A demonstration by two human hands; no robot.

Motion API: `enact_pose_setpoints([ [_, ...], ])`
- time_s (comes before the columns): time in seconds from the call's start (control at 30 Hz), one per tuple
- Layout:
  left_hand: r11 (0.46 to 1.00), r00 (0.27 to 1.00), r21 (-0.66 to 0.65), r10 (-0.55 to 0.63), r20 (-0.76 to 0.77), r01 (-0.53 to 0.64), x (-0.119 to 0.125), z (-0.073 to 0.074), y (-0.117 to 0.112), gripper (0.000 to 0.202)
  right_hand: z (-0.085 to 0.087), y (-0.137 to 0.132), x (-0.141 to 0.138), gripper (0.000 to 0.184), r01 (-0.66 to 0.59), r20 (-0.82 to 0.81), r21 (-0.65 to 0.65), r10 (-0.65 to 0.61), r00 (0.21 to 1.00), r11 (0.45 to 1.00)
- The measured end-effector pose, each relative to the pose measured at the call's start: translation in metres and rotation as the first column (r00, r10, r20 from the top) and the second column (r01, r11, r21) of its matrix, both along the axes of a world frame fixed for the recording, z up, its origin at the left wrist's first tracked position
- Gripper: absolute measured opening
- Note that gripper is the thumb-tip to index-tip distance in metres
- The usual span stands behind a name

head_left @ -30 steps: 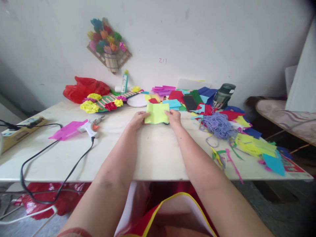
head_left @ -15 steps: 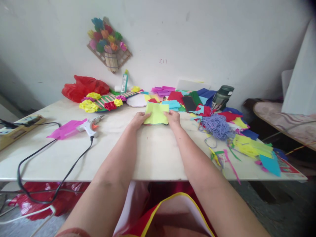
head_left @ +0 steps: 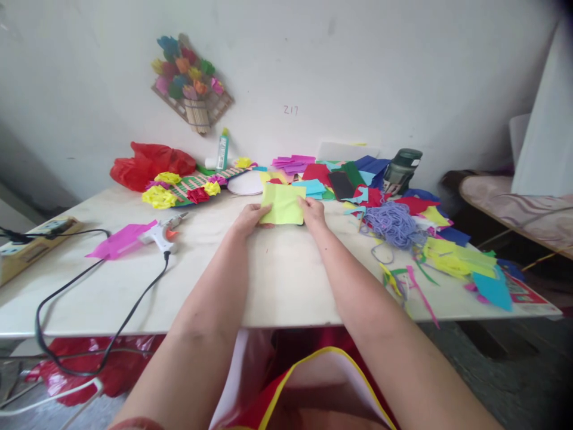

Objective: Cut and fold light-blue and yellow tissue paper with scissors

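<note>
A square of yellow-green paper [head_left: 283,203] is held up flat just above the table, facing me. My left hand [head_left: 251,218] pinches its left edge, thumb on the front. On the opposite edge my right hand [head_left: 314,212] grips it the same way. Something darker shows in a thin strip under the paper's lower edge; I cannot tell what it is. Behind the paper lie light blue paper pieces [head_left: 314,189] and a white round disc [head_left: 245,183].
A white glue gun [head_left: 159,235] rests on magenta paper [head_left: 123,240] at left, its black cord crossing the table edge. Purple yarn [head_left: 394,224], coloured scraps and a dark bottle [head_left: 401,171] are at right. A flower-decorated green piece [head_left: 183,190] and red plastic bag [head_left: 152,166] stand behind.
The view has shifted slightly. Both hands still hold the yellow-green paper by its sides, with hardly any movement.
</note>
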State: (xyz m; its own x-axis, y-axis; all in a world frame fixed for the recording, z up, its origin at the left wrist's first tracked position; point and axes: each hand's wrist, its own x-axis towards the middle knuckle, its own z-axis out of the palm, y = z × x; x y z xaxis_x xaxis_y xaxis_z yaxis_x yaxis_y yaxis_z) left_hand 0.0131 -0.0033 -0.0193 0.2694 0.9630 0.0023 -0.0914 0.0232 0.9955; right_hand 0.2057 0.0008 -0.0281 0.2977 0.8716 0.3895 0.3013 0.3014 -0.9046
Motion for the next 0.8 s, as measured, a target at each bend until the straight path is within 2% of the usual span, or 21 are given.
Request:
enact_pose_setpoints([
  [0.2, 1.0, 0.995, 0.025, 0.001, 0.097, -0.004, -0.001, -0.003, 0.003, 0.037, 0.004, -0.007, -0.002, 0.041, -0.034, -0.062, 0.024, 0.035, 0.997, 0.999],
  [0.43, 0.997, 0.997, 0.035, 0.065, 0.041, -0.067, 0.0, -0.004, 0.004, 0.037, -0.003, 0.0, -0.005, 0.028, -0.148, -0.207, -0.041, 0.137, 0.969, 0.988],
  [0.57, 0.998, 0.998, 0.024, 0.049, 0.032, -0.05, 0.0, -0.001, 0.0, 0.038, -0.006, 0.004, -0.005, 0.028, -0.102, -0.193, -0.047, 0.092, 0.977, 0.994],
  [0.73, 0.996, 0.996, 0.039, -0.083, 0.029, 0.082, -0.001, 0.001, -0.002, 0.047, -0.002, 0.0, -0.004, 0.034, -0.062, -0.174, -0.01, 0.059, 0.983, 0.998],
  [0.8, 0.997, 0.998, 0.04, -0.062, 0.011, 0.061, -0.001, 0.001, -0.001, 0.048, 0.0, -0.002, -0.004, 0.035, -0.044, -0.192, 0.004, 0.044, 0.98, 0.999],
])
